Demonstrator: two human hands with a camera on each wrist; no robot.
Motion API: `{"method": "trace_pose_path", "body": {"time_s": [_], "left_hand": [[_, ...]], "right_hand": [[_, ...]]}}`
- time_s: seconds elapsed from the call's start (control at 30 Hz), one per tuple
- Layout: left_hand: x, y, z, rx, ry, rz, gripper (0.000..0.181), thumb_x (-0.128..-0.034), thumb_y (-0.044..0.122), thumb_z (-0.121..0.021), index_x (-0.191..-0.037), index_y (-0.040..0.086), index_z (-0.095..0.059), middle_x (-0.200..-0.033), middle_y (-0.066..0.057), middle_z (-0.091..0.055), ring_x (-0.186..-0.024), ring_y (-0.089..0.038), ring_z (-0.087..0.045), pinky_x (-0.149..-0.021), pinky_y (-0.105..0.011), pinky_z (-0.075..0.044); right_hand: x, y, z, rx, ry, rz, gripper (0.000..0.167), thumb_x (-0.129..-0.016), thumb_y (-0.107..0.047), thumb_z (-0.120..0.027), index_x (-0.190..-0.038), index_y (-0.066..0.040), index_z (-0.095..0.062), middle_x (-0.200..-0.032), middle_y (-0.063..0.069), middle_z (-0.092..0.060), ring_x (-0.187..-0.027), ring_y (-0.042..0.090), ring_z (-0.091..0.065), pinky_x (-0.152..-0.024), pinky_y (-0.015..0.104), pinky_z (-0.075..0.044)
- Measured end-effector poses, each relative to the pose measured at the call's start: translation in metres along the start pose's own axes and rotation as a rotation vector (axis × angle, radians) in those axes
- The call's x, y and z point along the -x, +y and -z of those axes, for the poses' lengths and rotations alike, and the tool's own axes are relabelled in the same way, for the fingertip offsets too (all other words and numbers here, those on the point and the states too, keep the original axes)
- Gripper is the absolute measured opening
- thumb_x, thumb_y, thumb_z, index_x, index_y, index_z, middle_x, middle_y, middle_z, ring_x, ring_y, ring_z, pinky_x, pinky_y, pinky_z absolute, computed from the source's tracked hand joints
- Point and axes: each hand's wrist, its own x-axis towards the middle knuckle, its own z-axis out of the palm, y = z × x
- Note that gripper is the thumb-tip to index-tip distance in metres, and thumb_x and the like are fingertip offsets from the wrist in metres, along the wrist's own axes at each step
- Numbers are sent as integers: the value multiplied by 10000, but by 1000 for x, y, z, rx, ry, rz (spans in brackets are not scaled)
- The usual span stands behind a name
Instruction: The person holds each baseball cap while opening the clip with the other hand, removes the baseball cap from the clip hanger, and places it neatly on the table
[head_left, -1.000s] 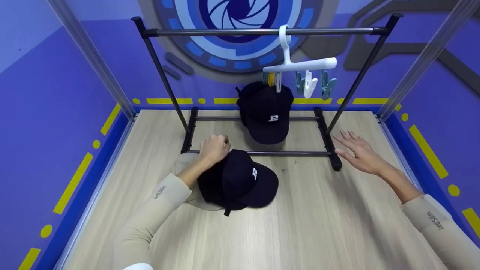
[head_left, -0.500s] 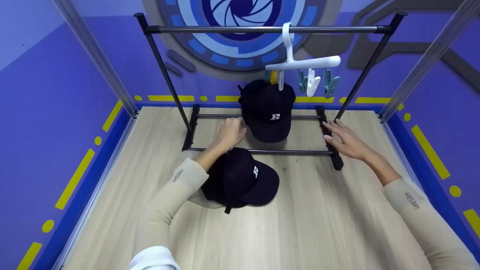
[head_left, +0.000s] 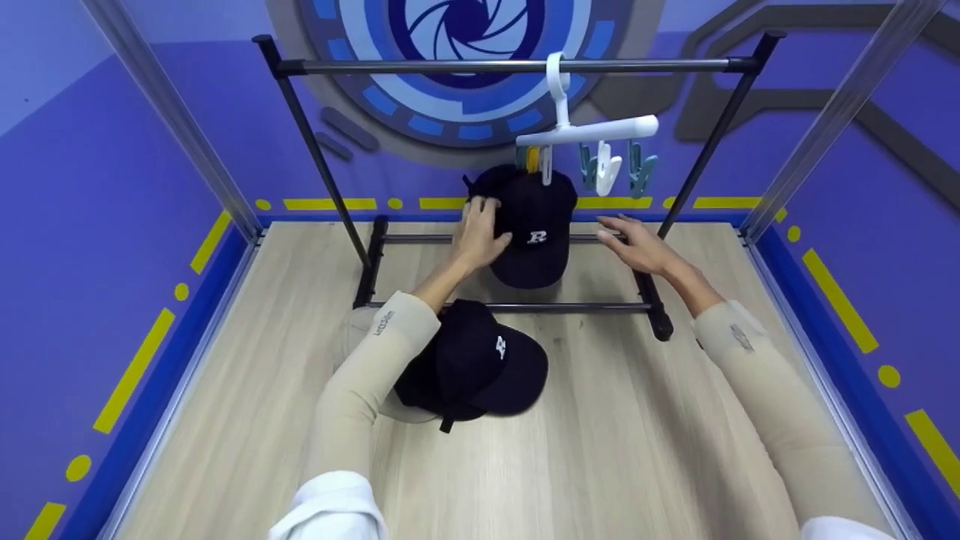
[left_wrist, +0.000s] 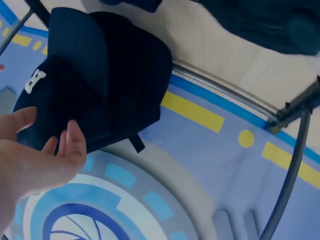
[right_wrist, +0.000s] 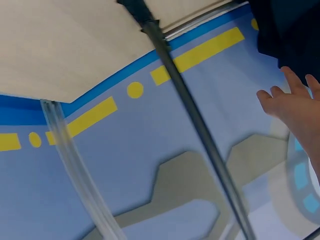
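Note:
A dark baseball cap (head_left: 536,259) with a white letter R hangs from clothespins (head_left: 534,159) on a white hanger (head_left: 592,133). My left hand (head_left: 476,234) is at this cap's left side, fingers and thumb spread and loosely bent; whether it touches the cloth I cannot tell. In the left wrist view, that hand (left_wrist: 47,162) is in front of the hanging cap (left_wrist: 80,95). To the cap's right, my right hand (head_left: 639,246) reaches inward with extended fingers, apart from it in the head view. The right wrist view shows the hand (right_wrist: 302,107) near dark cloth.
The hanger hooks over the top bar (head_left: 420,67) of a black rack, whose base stands on the wooden table (head_left: 600,450). In front lie dark caps (head_left: 472,360) stacked over a beige cap (head_left: 356,330). Spare clothespins (head_left: 606,169) dangle at the hanger's right. Printed walls surround the table.
My left hand has moved from above the stacked caps up and forward to the hanging cap, its fingers spreading. My right hand has come inward from the rack's right side.

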Motion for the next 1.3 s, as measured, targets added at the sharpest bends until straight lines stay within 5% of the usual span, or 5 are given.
{"method": "trace_pose_path", "body": {"time_s": [0.3, 0.63, 0.87, 1.1, 1.3], "left_hand": [[-23, 17, 3, 141, -45, 2, 706, -968, 212, -703, -1564, 53, -359, -1603, -168, -400, -1487, -339, -372, -1216, -448, -337], [-38, 31, 6, 133, -48, 0, 593, -995, 232, -663, -1521, 83, -435, -1546, -133, -489, -1449, -309, -427, -1198, -471, -347], [-45, 33, 2, 157, 15, 13, 470, -996, 228, -650, -1436, 115, -529, -1431, -93, -595, -1348, -289, -509, -1144, -463, -386], [-42, 34, 3, 101, -1, 5, 430, -1001, 163, -621, -1425, 127, -557, -1408, -81, -609, -1335, -274, -519, -1111, -454, -413], [-44, 32, 4, 109, 24, 9, 342, -1008, 265, -634, -1315, 115, -650, -1326, -73, -679, -1256, -262, -594, -1073, -436, -442]], "right_hand": [[-54, -35, 6, -126, 106, -32, 536, -1093, -287, -470, -1520, 34, -423, -1553, 265, -446, -1450, 431, -422, -1205, 559, -309], [-69, -59, 4, -431, 134, -75, 556, -1102, -289, -419, -1573, -3, -338, -1631, 225, -344, -1518, 370, -329, -1226, 548, -281], [-80, -72, 1, -436, 179, -110, 544, -1108, -321, -396, -1560, -19, -374, -1623, 193, -369, -1528, 327, -313, -1258, 465, -239], [-90, -81, 2, -473, 261, -106, 478, -1104, -267, -420, -1503, -8, -474, -1534, 209, -491, -1432, 323, -438, -1203, 431, -335], [-98, -84, -1, -533, 270, -95, 457, -1113, -266, -397, -1437, 20, -545, -1429, 216, -571, -1299, 211, -528, -1119, 327, -403]]}}
